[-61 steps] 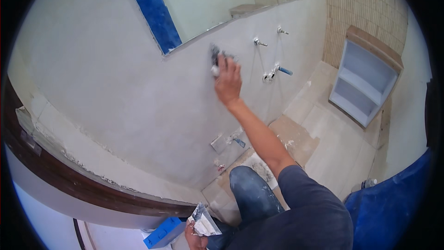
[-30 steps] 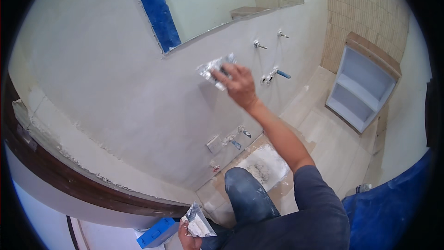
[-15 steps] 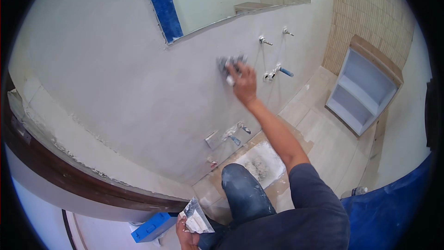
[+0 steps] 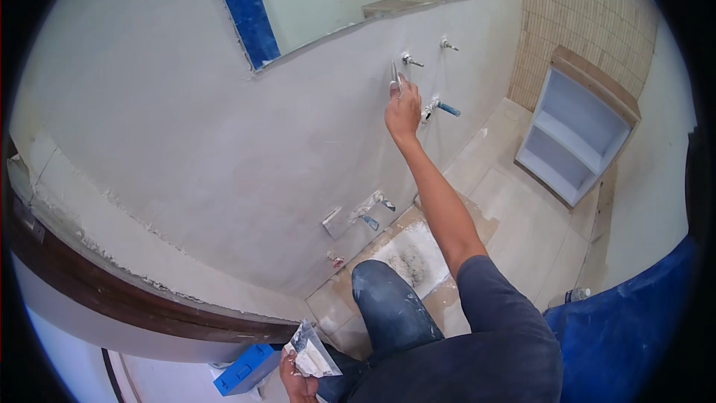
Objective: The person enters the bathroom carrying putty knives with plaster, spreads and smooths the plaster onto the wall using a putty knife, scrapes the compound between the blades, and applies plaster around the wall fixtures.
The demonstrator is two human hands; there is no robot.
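Observation:
Raised ahead of me, my right hand grips a putty knife, its blade seen nearly edge-on at the grey-white wall. Close beside it, a metal pipe stub sticks out of the wall. Down near my lap, my left hand is closed around a wide putty knife. White putty lies heaped on that blade. Both handles are mostly hidden by my fingers.
Other fittings are a second stub, a blue-ended pipe and lower pipes. Above is a mirror-like panel with a blue strip. A shelf unit, putty-covered sheet and blue box stand or lie around me.
My right hand has moved up and right along the wall, and its putty knife has turned from broadside to nearly edge-on. The left hand keeps its hold; the whole view has shifted slightly.

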